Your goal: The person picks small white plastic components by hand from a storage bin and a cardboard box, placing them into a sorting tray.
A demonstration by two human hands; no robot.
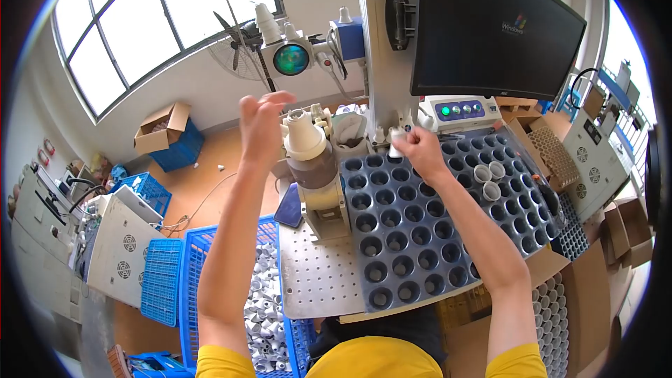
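Observation:
My left hand [262, 126] is raised at the upper left of the white cone-shaped part [304, 133], its fingers partly bent; whether it holds anything does not show. That cone sits on a round grey fixture [313, 170] on a metal stand. My right hand [420, 150] pinches a small white part [397, 141] above the back edge of the dark tray [402, 210] with round wells. Three white round cups [491, 191] stand together on the tray's right half. Behind the fixture is the round green lens [291, 59] of a machine head.
A monitor [497, 28] hangs above a control box [462, 110] at the back right. Left of the perforated metal plate [318, 273], a blue basket [192, 287] holds many white parts. A phone [289, 206] lies beside the stand. Cardboard boxes [595, 287] stand at the right.

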